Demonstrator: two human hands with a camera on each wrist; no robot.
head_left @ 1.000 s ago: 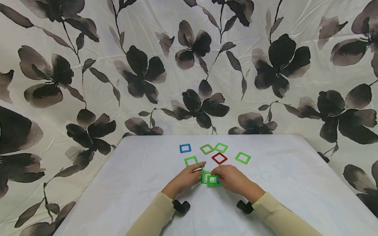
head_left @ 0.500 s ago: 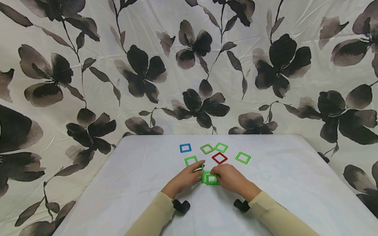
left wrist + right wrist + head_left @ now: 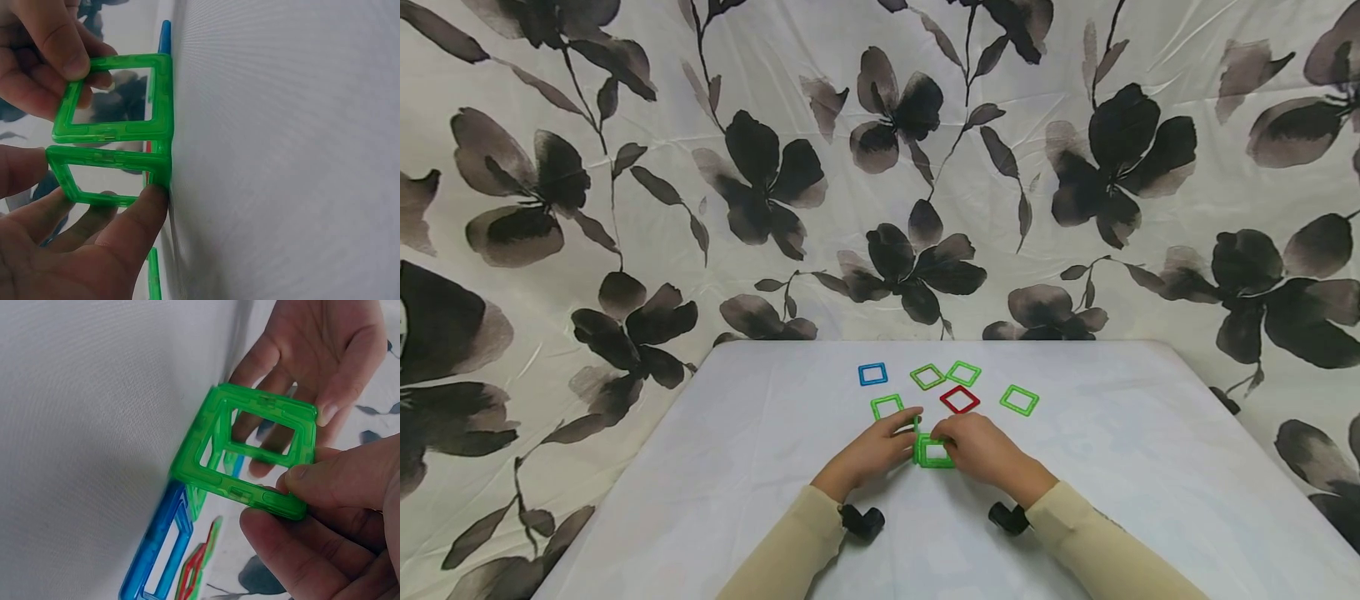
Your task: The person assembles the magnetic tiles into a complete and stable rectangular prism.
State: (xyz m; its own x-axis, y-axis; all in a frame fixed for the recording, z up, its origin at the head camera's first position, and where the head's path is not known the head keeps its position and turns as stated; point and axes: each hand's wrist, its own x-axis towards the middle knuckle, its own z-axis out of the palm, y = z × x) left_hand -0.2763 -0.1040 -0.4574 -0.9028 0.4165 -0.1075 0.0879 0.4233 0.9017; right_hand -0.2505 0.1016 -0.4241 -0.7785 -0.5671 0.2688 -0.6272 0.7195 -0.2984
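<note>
Green square magnetic tiles, frame-like with hollow middles, stand together on the table between both hands. My right hand [image 3: 988, 450] pinches an upright green magnetic tile [image 3: 240, 491] at its upper corner between thumb and fingers. This tile's lower edge is down by the table, at the near side of the group. My left hand [image 3: 876, 452] holds another upright green tile [image 3: 106, 156] at the left side, thumb at its top corner and fingers along its outer face. Beside the group's right side, a blue tile [image 3: 150, 550] lies low on the table, hidden by my right hand in the head view.
Farther back on the white table [image 3: 760, 450] lie a blue tile [image 3: 872, 374], a red tile [image 3: 959, 400] and several green tiles, one [image 3: 1019, 400] off to the right. Another green tile [image 3: 887, 406] lies just beyond my left hand. A floral cloth [image 3: 895, 250] hangs behind.
My right hand has moved slightly left with its green tile, bringing it up against the upright tile at the left. The left hand has stayed in place.
</note>
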